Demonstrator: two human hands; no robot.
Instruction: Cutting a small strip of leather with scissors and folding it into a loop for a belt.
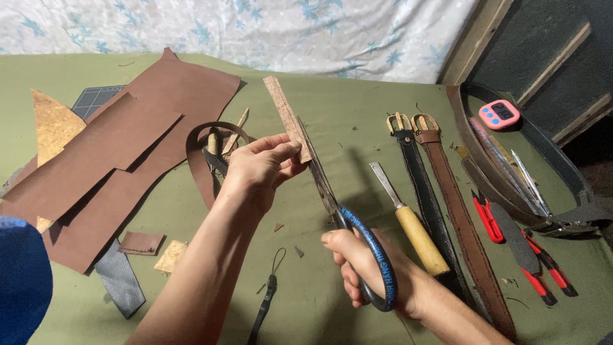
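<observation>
My left hand pinches the lower end of a narrow tan cork strip and holds it up above the green table. My right hand grips the dark blue-lined handles of a pair of large scissors. The scissor blades point up and away and meet the strip's lower end right beside my left fingertips. Whether the blades are apart or closed on the strip is hard to tell.
Large brown leather sheets and cork pieces lie at left. A wooden-handled chisel, a black belt and a brown belt lie at right. Red-handled tools, a pink timer and curved belts sit far right.
</observation>
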